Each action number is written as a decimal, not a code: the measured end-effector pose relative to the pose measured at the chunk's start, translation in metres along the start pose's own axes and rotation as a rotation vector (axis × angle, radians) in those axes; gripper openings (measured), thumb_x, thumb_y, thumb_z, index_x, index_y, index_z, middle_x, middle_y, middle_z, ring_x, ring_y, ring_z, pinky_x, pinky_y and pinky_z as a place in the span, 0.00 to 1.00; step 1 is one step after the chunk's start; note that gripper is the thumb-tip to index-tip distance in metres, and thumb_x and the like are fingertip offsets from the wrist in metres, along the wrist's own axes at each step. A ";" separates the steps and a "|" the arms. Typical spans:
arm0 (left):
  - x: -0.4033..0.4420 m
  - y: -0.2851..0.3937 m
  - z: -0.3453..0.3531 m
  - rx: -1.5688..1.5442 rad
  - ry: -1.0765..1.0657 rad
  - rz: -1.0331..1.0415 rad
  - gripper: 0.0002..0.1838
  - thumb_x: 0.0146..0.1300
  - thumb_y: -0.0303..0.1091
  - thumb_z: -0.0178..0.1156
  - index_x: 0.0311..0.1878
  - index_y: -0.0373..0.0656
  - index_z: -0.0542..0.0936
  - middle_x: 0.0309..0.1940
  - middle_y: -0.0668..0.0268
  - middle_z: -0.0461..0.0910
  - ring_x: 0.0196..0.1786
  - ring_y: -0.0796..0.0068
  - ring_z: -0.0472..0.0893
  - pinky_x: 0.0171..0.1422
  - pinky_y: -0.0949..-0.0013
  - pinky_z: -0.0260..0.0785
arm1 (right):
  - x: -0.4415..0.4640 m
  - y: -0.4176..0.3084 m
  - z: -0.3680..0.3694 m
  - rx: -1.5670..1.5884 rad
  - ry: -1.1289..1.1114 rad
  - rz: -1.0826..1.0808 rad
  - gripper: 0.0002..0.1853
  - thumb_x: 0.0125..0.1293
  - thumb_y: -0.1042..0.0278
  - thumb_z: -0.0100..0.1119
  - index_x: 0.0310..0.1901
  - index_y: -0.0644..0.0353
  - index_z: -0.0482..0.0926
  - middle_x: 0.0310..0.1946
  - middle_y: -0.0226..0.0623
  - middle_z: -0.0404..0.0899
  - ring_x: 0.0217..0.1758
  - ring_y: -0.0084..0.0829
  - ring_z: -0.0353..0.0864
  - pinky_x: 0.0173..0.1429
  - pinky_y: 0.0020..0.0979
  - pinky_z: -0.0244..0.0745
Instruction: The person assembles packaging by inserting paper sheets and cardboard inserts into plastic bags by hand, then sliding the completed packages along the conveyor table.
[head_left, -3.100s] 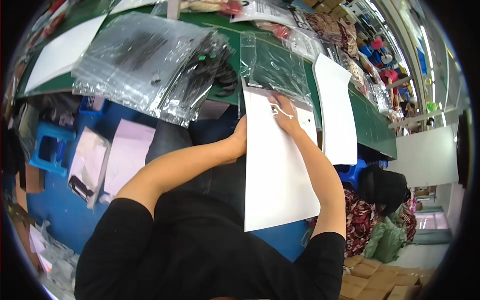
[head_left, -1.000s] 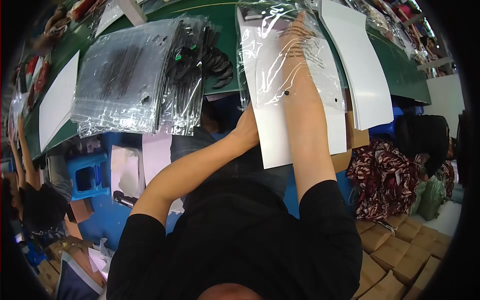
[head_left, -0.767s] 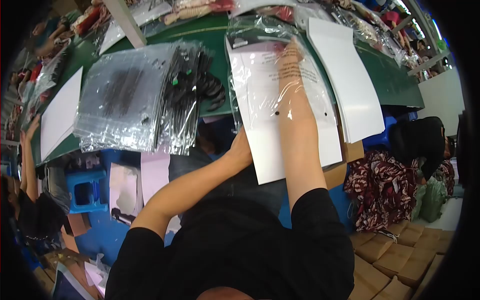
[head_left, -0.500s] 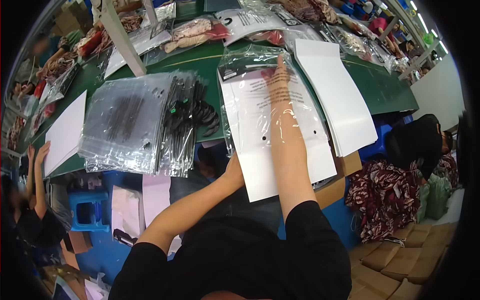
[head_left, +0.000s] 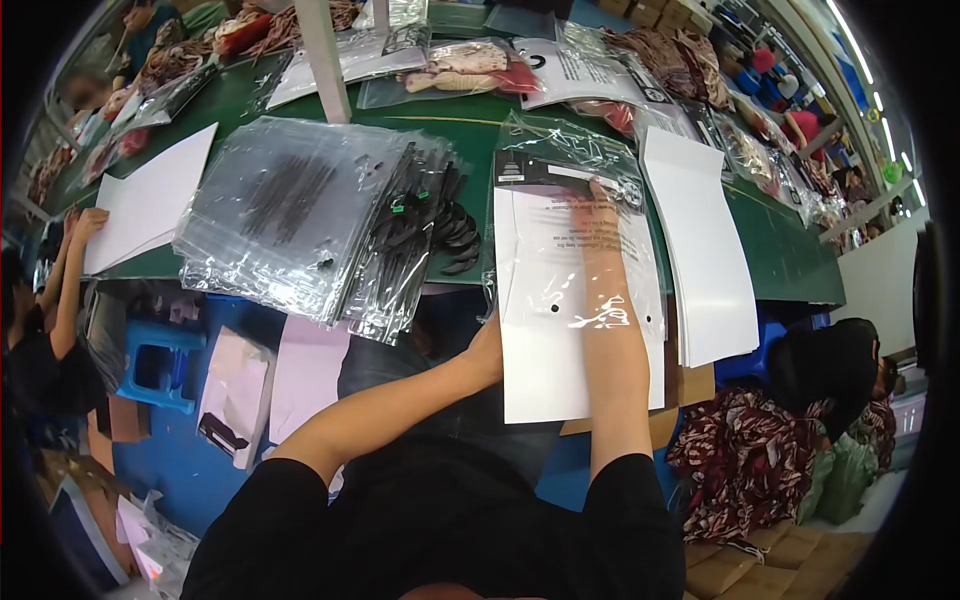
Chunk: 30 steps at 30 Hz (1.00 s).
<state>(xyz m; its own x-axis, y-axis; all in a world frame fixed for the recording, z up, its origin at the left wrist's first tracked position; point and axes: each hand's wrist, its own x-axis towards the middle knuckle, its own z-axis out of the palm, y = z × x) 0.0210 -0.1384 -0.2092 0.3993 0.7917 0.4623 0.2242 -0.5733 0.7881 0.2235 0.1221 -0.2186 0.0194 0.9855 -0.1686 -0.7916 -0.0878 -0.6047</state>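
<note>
My right hand (head_left: 600, 222) reaches inside a clear printed plastic bag (head_left: 527, 172), near its far end, and shows through the film. It is closed on a white sheet (head_left: 540, 375), whose near end sticks out of the bag towards me; printing and glare blur the fingers. My left hand (head_left: 488, 350) is at the left edge of the bag and sheet, its fingers wrapped behind them and hidden. Left of the bag lies a stack of clear plastic bags (head_left: 270, 200) with black hooked parts (head_left: 455, 235) along its right side. A stack of white sheets (head_left: 705, 250) lies to the right.
Filled garment bags (head_left: 470, 70) lie across the green table (head_left: 450, 110). A grey post (head_left: 322, 60) rises from it. At left, a co-worker's hand (head_left: 90, 225) touches white sheets (head_left: 150, 200). Below are a blue stool (head_left: 160, 365) and a patterned fabric heap (head_left: 745, 460).
The view has shifted, so the table things appear further right. The bag and sheet have turned straighter towards me, with my right hand still inside. The co-worker's hand at left has moved over the sheet's edge.
</note>
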 end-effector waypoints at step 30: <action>-0.009 -0.015 -0.003 0.086 -0.165 0.019 0.22 0.67 0.35 0.60 0.63 0.38 0.76 0.59 0.52 0.78 0.61 0.53 0.77 0.67 0.58 0.68 | -0.029 0.036 0.030 -0.068 0.196 -0.169 0.18 0.57 0.69 0.77 0.46 0.55 0.80 0.38 0.32 0.82 0.38 0.31 0.77 0.41 0.34 0.75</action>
<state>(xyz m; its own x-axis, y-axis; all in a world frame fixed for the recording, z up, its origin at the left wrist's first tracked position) 0.0112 -0.1358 -0.2240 0.5428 0.7394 0.3984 0.2877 -0.6093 0.7389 0.1762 0.0944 -0.2125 0.2711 0.9405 -0.2046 -0.7244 0.0595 -0.6868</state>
